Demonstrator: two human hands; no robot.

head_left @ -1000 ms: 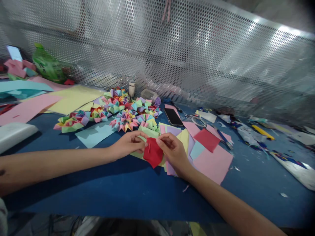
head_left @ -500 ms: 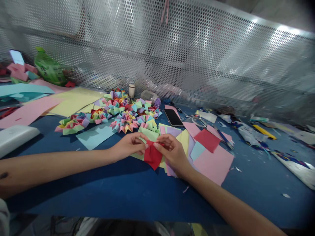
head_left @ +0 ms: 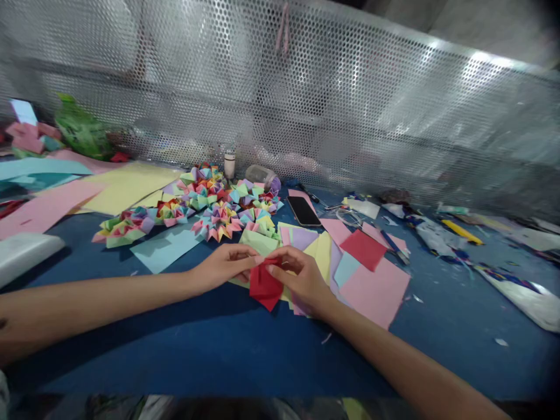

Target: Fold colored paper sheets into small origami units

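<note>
A folded piece of red paper (head_left: 266, 289) hangs between my hands, its lower corner pointing toward me. My left hand (head_left: 230, 266) pinches its upper left edge with thumb and fingers. At the upper right edge, my right hand (head_left: 301, 275) grips the paper, thumb in front and fingers curled behind. Fine folds near the fingertips are too small to make out. Beneath and beside my right hand lie sheets of yellow paper (head_left: 322, 251) and pink paper (head_left: 376, 291). Folded multicoloured paper pieces (head_left: 219, 220) sit just beyond my left hand.
On the blue table (head_left: 210, 350) are a black phone (head_left: 303, 210), a light blue sheet (head_left: 164, 248), a separate red sheet (head_left: 364, 249) and a yellow cutter (head_left: 462, 231). A white box (head_left: 28, 255) lies at left. A perforated metal panel (head_left: 315, 93) stands behind.
Both hands have come closer together at the top of the red paper, whose lower part now shows flatter and wider. The whole view has shifted slightly.
</note>
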